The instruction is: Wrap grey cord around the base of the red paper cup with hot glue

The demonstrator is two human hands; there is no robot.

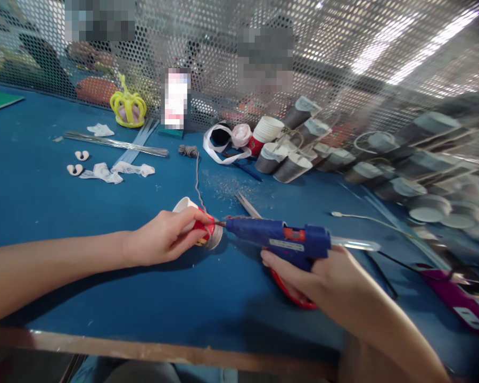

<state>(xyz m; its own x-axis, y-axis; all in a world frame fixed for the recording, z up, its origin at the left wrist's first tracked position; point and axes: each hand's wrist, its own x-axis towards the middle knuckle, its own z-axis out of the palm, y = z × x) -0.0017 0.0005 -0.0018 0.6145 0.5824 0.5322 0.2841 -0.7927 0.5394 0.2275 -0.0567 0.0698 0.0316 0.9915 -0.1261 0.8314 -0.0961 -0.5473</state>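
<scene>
My left hand (170,234) is closed around a red and white paper cup (186,204), which lies tilted on its side above the blue table. Grey yarn (197,181) runs from a small bundle (188,151) to the cup, and grey windings (214,239) wrap its base end. In my right hand (311,276) is a blue hot glue gun (277,239), with a clear glue stick (357,244) poking out of its back. The gun's nozzle points left and meets the cup near its wrapped end. Scissors with red handles (281,287) lie beneath the gun, partly hidden.
Several grey-wrapped cups (293,168) stand or lie at the back right. A white ribbon loop (211,151), stacked paper cups (266,129) and a yellow basket-like piece (128,109) sit before the perforated screen. Metal wires (115,143) lie left; a purple power strip (455,298) lies right.
</scene>
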